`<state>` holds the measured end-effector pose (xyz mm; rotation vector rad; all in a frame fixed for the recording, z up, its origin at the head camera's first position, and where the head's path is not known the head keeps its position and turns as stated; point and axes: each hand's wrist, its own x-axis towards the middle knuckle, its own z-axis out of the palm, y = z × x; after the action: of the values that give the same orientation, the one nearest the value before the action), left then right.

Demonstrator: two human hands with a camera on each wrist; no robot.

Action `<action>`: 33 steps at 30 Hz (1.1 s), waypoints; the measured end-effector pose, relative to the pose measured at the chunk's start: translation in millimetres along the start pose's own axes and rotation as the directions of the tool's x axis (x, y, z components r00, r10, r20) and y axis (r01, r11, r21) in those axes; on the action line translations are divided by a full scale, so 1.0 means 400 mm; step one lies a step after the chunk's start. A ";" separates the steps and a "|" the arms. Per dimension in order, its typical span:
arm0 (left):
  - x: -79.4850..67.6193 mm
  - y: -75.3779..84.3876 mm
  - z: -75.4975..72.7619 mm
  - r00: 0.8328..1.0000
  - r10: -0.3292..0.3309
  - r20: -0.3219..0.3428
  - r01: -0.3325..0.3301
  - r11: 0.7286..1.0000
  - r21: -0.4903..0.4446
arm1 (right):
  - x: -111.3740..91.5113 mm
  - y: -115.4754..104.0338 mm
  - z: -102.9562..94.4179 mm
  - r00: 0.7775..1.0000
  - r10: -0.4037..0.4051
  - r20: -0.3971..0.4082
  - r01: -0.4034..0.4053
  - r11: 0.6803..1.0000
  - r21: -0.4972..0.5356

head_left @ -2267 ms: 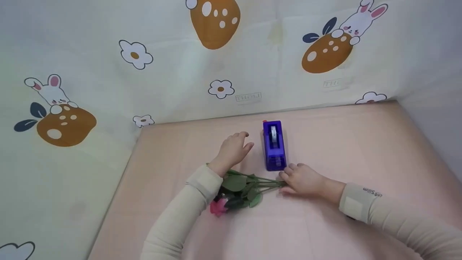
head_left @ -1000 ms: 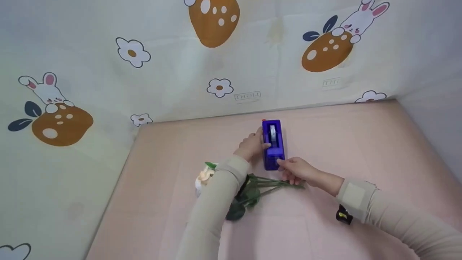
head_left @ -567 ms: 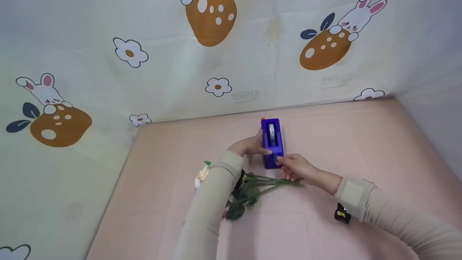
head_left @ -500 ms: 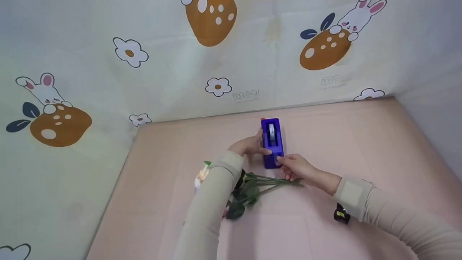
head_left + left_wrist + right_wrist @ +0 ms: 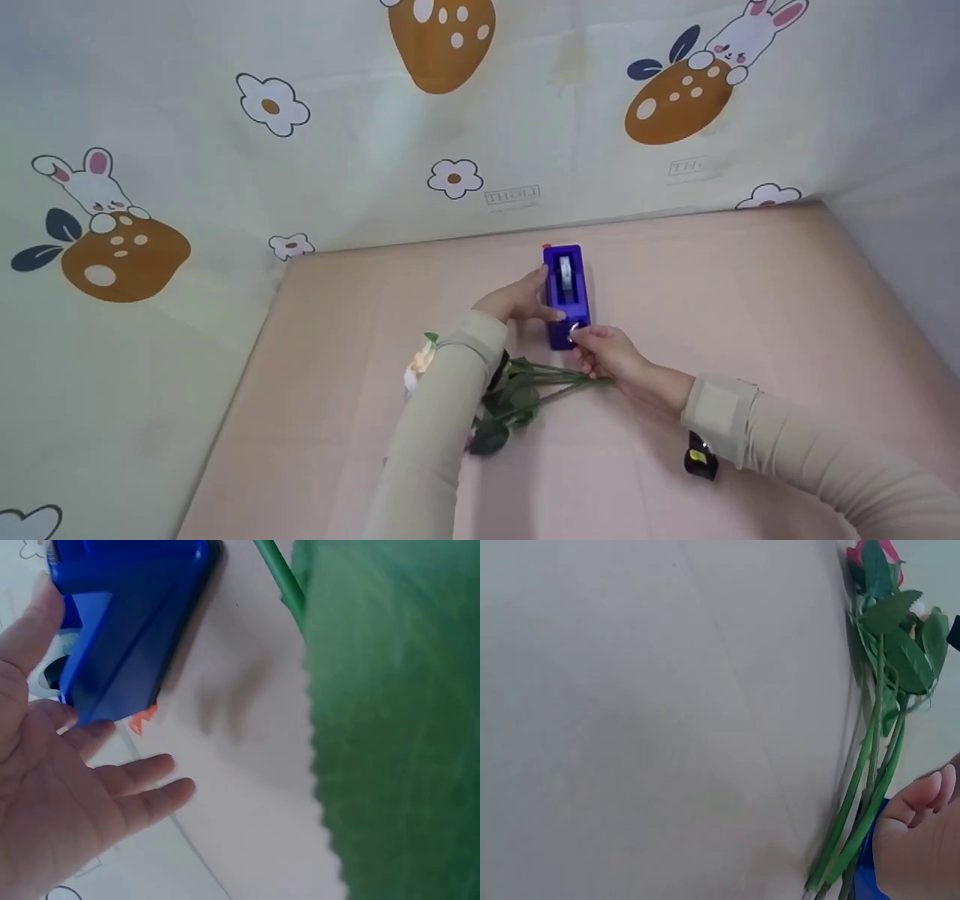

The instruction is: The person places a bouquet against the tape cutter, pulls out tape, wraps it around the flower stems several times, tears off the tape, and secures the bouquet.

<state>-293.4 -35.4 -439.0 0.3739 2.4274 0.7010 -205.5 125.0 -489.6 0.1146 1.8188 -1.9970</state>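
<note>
- While the left hand (image 5: 517, 298) steadies the blue plastic tape dispenser (image 5: 574, 310), thumb on its top and forefinger at its side, its last two fingers stand straight, clear of it.
- The right hand (image 5: 616, 354) pinches a small shiny strip (image 5: 574, 330), seemingly clear tape, at the dispenser's near end, the other fingers curled.
- To pull cleanly, it seems best to press down with the left thumb, draw the strip straight and keep it taut.
- Leafy, green-stemmed flowers (image 5: 521, 401) lie nearer the body than the left hand, stem ends beside the right; the sticky strip should stay off them.
- Beyond both hands, boxed lettering on the cream printed wall sheet (image 5: 360, 172) seems to read "THOLI"; another box shows only "TH". No brand is legible on the dispenser.
</note>
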 end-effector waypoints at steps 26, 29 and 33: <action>-0.006 0.008 0.004 0.992 -0.054 0.111 0.024 0.966 0.259 | -0.012 -0.021 -0.003 0.995 0.075 0.058 -0.079 0.995 0.064; -0.006 0.012 0.005 0.992 -0.051 0.113 0.015 0.954 0.301 | -0.016 -0.033 -0.006 0.992 0.101 0.079 -0.110 0.987 0.113; -0.006 0.020 0.004 0.993 -0.029 0.110 -0.008 0.949 0.316 | -0.019 -0.045 -0.007 0.988 0.118 0.105 -0.133 0.978 0.158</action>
<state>-289.5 -29.2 -434.5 0.5122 2.4301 0.2734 -206.0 130.4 -470.8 0.1771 1.5476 -2.0251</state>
